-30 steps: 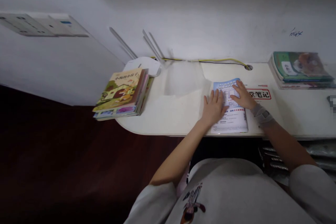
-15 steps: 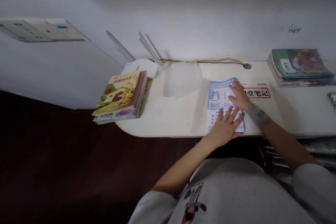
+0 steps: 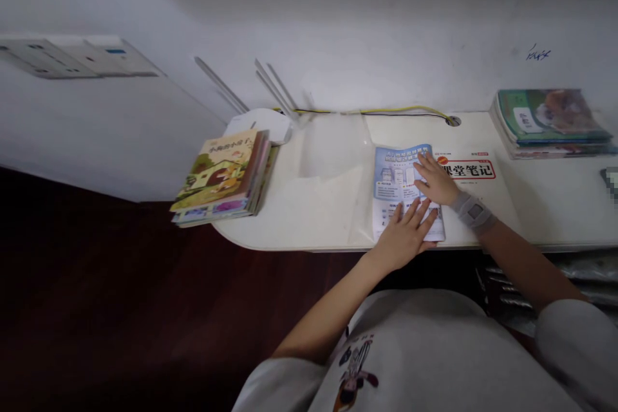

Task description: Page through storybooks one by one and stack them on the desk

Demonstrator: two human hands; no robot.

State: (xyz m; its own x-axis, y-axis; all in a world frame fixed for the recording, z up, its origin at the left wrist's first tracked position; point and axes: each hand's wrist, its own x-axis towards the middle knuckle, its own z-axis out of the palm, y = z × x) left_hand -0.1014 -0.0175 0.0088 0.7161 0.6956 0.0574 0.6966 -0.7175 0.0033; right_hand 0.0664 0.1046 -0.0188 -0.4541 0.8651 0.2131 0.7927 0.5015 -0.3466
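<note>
A blue-and-white printed sheet lies near the desk's front edge; I cannot tell if it belongs to the book beside it. My left hand rests on its lower part, fingers spread. Higher up, my right hand lies flat with parted fingers on its right side, a grey band around the wrist. Right of the sheet shows a white book cover with a red-framed title, partly hidden by my right hand and forearm. Clear plastic film appears to lie on the desk to the left of the sheet.
At the left end of the white desk, a pile of picture books overhangs the edge in front of a white router with upright antennas. More stacked books stand at the right. A yellow cable runs along the wall.
The blue-and-white sheet has slid slightly left, with both hands moving along on it. More of the white cover's title now shows. The book piles stay in place.
</note>
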